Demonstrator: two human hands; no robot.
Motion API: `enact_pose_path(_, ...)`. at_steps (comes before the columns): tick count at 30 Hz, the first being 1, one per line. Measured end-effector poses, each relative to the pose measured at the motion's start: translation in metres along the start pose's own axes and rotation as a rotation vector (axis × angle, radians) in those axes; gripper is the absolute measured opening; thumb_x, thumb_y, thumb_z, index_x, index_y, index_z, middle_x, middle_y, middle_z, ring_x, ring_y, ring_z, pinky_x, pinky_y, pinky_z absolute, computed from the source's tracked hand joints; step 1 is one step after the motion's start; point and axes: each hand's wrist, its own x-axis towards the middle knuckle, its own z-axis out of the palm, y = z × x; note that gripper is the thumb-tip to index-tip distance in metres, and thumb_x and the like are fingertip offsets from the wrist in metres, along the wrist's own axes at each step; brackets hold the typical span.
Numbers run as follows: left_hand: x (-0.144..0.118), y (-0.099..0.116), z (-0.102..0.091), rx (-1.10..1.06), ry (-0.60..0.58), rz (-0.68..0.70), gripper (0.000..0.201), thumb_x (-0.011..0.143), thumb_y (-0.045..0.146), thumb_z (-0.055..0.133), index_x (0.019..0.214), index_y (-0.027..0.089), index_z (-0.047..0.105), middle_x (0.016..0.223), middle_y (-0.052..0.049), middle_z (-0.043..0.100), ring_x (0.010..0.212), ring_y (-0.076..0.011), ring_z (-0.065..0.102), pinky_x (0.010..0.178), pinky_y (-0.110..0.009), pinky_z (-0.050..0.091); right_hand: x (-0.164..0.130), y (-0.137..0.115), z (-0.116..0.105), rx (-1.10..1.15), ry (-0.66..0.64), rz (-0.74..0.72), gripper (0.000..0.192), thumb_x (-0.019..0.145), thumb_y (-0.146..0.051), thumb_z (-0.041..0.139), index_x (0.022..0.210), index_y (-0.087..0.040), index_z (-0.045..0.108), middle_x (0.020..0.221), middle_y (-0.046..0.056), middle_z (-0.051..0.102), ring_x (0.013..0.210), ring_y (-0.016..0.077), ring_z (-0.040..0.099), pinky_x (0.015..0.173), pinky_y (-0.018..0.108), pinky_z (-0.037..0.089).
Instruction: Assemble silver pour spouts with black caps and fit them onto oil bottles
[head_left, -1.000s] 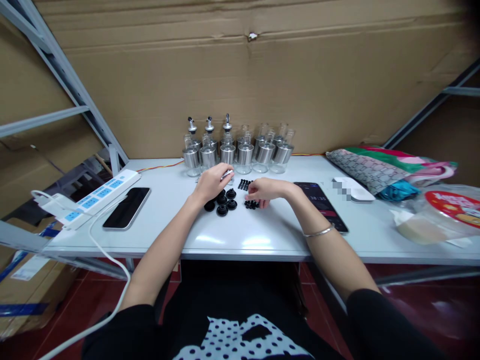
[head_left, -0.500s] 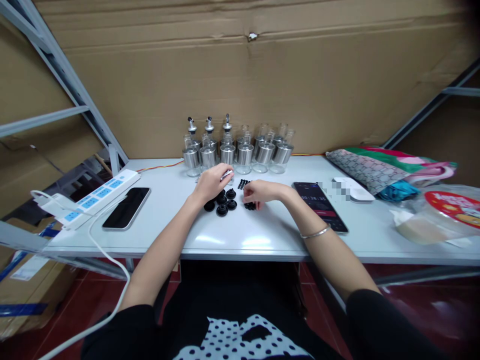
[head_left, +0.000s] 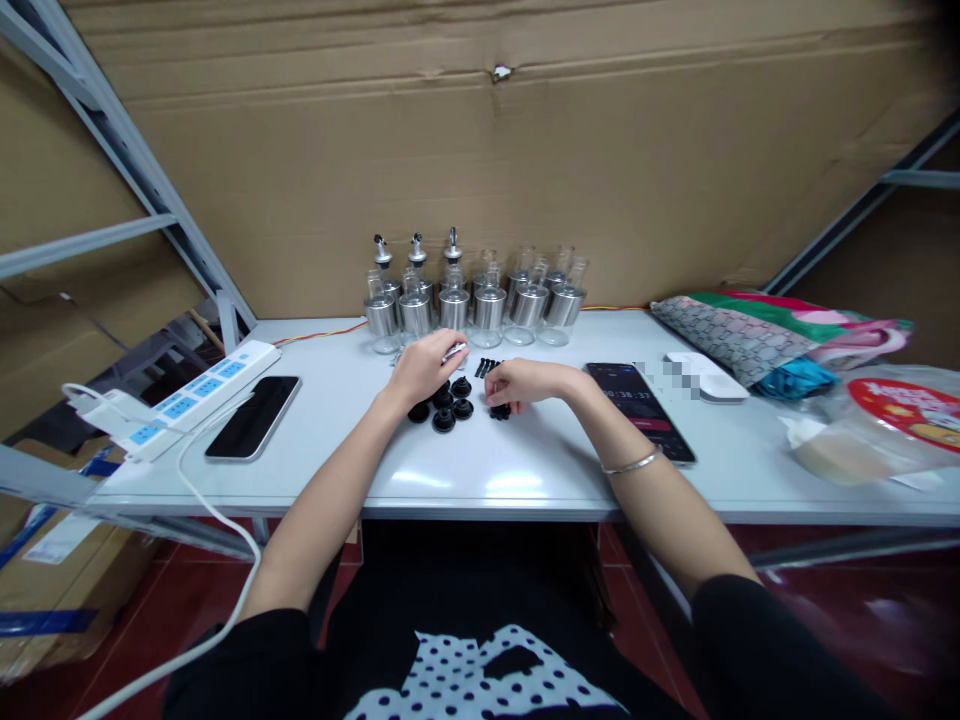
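Nearest the camera, the white table [head_left: 480, 480] has a bare, glossy front edge, and both forearms reach forward over it; a thin silver bangle [head_left: 634, 463] circles the right wrist. Further in, the left hand [head_left: 421, 365] is curled, its fingertips pinching a small silver metal piece [head_left: 453, 350] that glints just above the tabletop; the piece is short and shiny, and finer detail is too small to tell. Right under and beside that hand lies a cluster of black round stoppers [head_left: 445, 406], each a flat disc with a raised stub in the middle. The right hand [head_left: 520, 381] lies low with its fingers bent down onto a little heap of small black parts [head_left: 500, 410]; whether it grips one I cannot tell. More thin black pieces [head_left: 486, 367] lie just behind, between the two hands.

To the left lie a dark phone [head_left: 253, 416] and a white power strip [head_left: 191, 392]. To the right a second phone [head_left: 640, 408] shows a lit screen. At the back, against the cardboard wall [head_left: 480, 160], stands a row of glass bottles [head_left: 472, 300] with steel-sleeved bases; three on the left carry metal pourer tops.
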Motion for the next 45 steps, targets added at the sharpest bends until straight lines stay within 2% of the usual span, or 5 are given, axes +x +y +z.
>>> enact_pose_path(7,0.000,0.001,-0.001,0.000,-0.012,-0.005,0.015,0.090,0.026,0.049,0.096,0.018,0.059,0.091,-0.003,0.066,0.080,-0.0136,0.060,0.071,-0.023,0.042,-0.001,-0.001,-0.003,-0.095,0.043,0.019,0.016,0.083,-0.016,0.045,0.078,-0.014,0.060,0.074,0.007,0.066,0.065,0.0148,0.059,0.062,0.025,0.045)
enact_pose_path(13,0.000,0.001,-0.001,0.009,-0.017,-0.014,0.015,0.089,0.027,0.049,0.096,0.018,0.059,0.090,-0.002,0.066,0.078,-0.0135,0.059,0.069,-0.023,0.041,0.003,-0.003,0.002,-0.216,0.033,-0.072,0.018,0.080,-0.032,0.057,0.080,-0.016,0.063,0.082,0.006,0.068,0.073,0.0167,0.058,0.063,0.025,0.041)
enact_pose_path(26,0.000,0.001,-0.002,0.007,-0.013,-0.020,0.015,0.089,0.028,0.049,0.095,0.018,0.059,0.089,-0.002,0.066,0.077,-0.0133,0.059,0.068,-0.023,0.041,0.002,0.003,-0.002,-0.143,0.027,-0.086,0.017,0.079,-0.028,0.053,0.071,-0.017,0.062,0.069,0.003,0.064,0.062,0.0146,0.053,0.060,0.026,0.039)
enact_pose_path(37,0.001,0.004,0.000,-0.219,0.113,-0.162,0.018,0.095,0.035,0.034,0.098,0.020,0.044,0.083,-0.004,0.068,0.074,-0.0153,0.066,0.066,-0.025,0.046,0.020,-0.013,0.015,0.046,0.712,-0.423,0.019,0.081,-0.034,0.057,0.084,-0.016,0.060,0.084,0.005,0.063,0.070,0.0135,0.055,0.071,0.026,0.042)
enact_pose_path(45,0.000,0.000,0.003,-0.162,0.183,-0.223,0.022,0.095,0.039,0.030,0.096,0.020,0.040,0.080,-0.005,0.065,0.071,-0.0179,0.064,0.064,-0.029,0.045,0.018,-0.019,0.018,0.259,0.737,-0.470,0.023,0.081,-0.029,0.054,0.100,-0.017,0.059,0.087,0.004,0.067,0.078,0.0149,0.060,0.076,0.029,0.046)
